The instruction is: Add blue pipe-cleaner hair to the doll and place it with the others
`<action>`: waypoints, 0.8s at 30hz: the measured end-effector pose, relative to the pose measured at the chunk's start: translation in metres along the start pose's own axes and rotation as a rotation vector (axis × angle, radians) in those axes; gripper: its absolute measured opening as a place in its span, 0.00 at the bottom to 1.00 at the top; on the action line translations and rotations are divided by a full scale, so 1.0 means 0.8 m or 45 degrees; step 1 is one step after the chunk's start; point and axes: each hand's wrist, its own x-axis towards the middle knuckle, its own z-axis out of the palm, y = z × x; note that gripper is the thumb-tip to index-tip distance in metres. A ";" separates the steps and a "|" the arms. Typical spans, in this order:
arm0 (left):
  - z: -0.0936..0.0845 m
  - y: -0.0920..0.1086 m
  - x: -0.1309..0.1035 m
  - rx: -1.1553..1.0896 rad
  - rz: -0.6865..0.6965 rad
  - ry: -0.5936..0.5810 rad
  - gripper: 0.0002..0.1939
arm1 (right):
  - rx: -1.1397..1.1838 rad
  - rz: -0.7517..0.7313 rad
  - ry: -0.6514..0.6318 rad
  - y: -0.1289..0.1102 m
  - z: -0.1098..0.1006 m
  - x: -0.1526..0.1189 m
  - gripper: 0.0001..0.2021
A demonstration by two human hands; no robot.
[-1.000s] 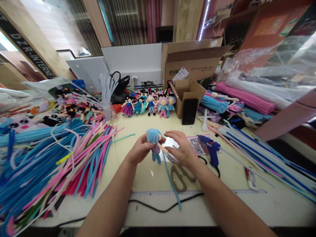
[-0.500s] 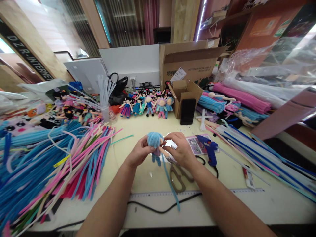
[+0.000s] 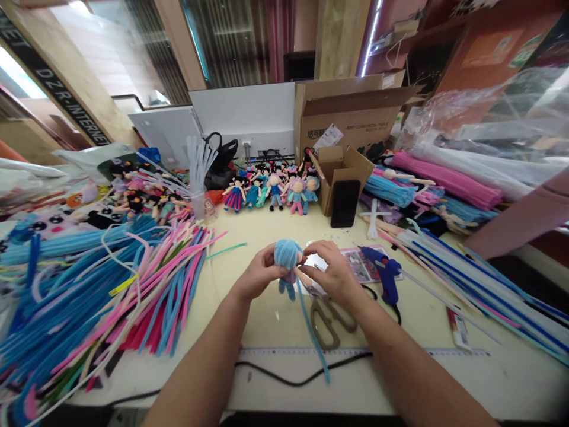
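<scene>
A small pipe-cleaner doll [image 3: 288,254] with light blue hair and blue legs is held up over the table. My left hand [image 3: 259,273] is closed round its head from the left. On the other side, my right hand [image 3: 331,270] has thumb and fingertips curled against the doll near its face and arm; whether a small piece lies in them is hidden. A long blue pipe cleaner [image 3: 311,332] hangs from the doll toward the ruler. Below my right hand lie scissors [image 3: 326,323] with grey-brown handles, partly covered.
A blue glue gun [image 3: 386,273] lies to the right. Pipe cleaners [image 3: 173,296] are heaped at left, more [image 3: 448,273] at right. Finished dolls [image 3: 275,191], a phone [image 3: 345,203] and cardboard boxes [image 3: 355,118] stand behind. A ruler [image 3: 284,351] and black cable [image 3: 302,379] cross the front.
The whole view has shifted slightly, so everything appears a little further right. Both hands keep nearly the same hold on the doll.
</scene>
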 end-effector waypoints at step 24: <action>0.033 -0.012 0.002 0.590 0.069 0.136 0.18 | 0.242 0.034 0.273 -0.030 -0.010 -0.001 0.11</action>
